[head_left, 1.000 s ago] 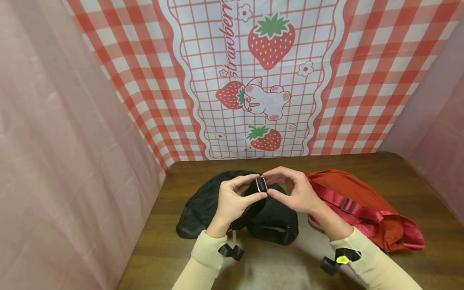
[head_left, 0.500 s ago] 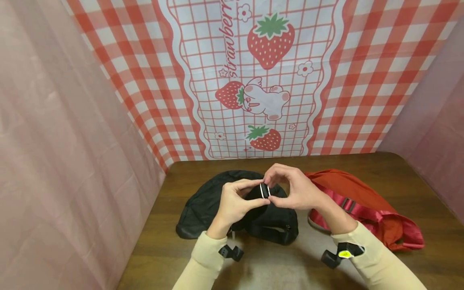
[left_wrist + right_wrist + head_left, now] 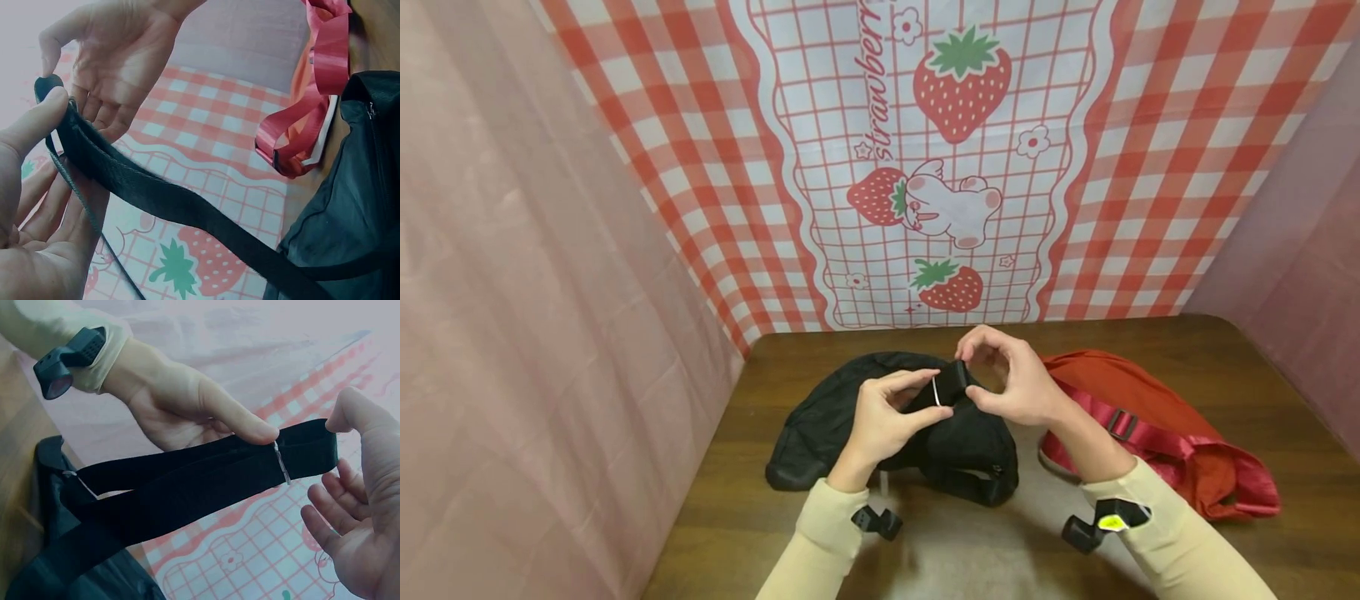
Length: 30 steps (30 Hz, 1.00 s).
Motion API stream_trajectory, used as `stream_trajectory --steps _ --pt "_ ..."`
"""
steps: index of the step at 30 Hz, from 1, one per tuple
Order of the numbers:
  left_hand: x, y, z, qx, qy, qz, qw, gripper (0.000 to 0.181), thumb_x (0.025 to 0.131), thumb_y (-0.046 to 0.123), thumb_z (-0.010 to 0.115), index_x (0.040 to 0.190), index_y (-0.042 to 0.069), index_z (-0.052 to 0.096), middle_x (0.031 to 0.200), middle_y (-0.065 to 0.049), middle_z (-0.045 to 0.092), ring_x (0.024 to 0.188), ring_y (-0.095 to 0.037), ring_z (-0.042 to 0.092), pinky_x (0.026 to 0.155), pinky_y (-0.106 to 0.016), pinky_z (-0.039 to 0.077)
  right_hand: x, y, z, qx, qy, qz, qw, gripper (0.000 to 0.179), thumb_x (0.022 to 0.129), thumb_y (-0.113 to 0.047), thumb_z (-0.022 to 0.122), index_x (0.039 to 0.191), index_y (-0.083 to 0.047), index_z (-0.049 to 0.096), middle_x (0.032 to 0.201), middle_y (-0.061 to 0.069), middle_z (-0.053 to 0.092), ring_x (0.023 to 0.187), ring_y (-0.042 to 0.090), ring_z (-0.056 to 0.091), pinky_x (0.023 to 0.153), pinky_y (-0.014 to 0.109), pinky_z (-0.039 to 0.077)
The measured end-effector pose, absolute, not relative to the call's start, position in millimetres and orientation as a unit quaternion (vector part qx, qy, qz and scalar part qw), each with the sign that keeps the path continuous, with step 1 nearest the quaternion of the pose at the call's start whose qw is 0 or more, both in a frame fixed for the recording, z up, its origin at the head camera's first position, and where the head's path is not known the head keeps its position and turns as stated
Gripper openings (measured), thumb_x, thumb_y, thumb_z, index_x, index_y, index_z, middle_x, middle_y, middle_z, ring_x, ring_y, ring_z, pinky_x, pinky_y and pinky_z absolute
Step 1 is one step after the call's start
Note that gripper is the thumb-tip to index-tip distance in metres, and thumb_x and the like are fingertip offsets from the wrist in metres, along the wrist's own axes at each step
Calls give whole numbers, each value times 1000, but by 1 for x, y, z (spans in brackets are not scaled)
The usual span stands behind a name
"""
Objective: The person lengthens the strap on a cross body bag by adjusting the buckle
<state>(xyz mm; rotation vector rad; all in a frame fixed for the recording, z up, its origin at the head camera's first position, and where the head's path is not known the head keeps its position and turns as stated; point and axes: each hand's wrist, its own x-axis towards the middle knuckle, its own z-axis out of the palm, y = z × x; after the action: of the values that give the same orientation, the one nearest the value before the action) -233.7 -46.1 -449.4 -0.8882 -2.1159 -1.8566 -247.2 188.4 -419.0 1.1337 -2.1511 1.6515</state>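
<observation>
A black webbing strap [image 3: 187, 490] is held up between both hands, over the black bag [image 3: 820, 442] on the table. In the right wrist view the strap passes through a thin metal slider buckle [image 3: 282, 464] and forms a loop beyond it. My left hand [image 3: 880, 417] pinches the strap at the buckle between thumb and fingers. At the folded end of the loop, my right hand [image 3: 1018, 387] pinches the webbing with thumb and index finger. Its other fingers stay off the strap in the right wrist view. Lower down, the strap runs back to the black bag.
To the right lies a red bag [image 3: 1127, 383] with a shiny pinkish-red strap [image 3: 1078, 402] across it. Both bags lie on a brown wooden table [image 3: 730, 500]. A checked strawberry-print cloth [image 3: 700, 167] hangs behind, with pink curtains [image 3: 550, 333] at the sides.
My right hand has moved slightly right, away from the left. More of the black strap loop now extends past the buckle, which my left hand still holds.
</observation>
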Motion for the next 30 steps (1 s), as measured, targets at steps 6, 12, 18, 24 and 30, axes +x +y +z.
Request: stream_trajectory --steps 6,12,18,24,30 --pt "-234 -45 -450 -293 -716 -626 98 43 81 -3 90 123 -3 78 120 -22 78 114 -19 75 100 -31 62 -246 186 -422 378 -750 533 105 44 86 5 82 125 -9 67 116 5 68 91 16 63 79 23 57" --pt "-236 -43 -449 -281 -713 -636 90 46 80 -4 90 124 -3 77 124 -22 77 119 -16 74 103 -31 61 -247 182 -422 365 -759 520 143 41 86 1 85 120 -19 76 107 1 74 79 20 59 67 22 51" --pt "-237 -45 -451 -272 -712 -643 76 43 82 -2 90 123 1 79 121 -20 78 114 -16 76 101 -30 62 -247 181 -422 355 -728 564 161 38 86 9 81 119 -8 76 110 7 74 86 17 67 73 19 56" --pt "-239 -44 -451 -272 -715 -639 74 44 82 0 90 124 0 78 123 -20 77 119 -21 74 103 -30 61 -248 179 -424 351 -719 584 137 45 86 12 80 127 2 68 122 16 74 107 13 73 89 20 62" --pt "-237 -43 -450 -260 -718 -642 66 44 82 -1 90 124 1 79 122 -19 78 115 -17 75 101 -32 62 -248 177 -422 340 -715 595 138 44 85 11 82 126 0 71 117 14 77 101 11 76 81 22 64"
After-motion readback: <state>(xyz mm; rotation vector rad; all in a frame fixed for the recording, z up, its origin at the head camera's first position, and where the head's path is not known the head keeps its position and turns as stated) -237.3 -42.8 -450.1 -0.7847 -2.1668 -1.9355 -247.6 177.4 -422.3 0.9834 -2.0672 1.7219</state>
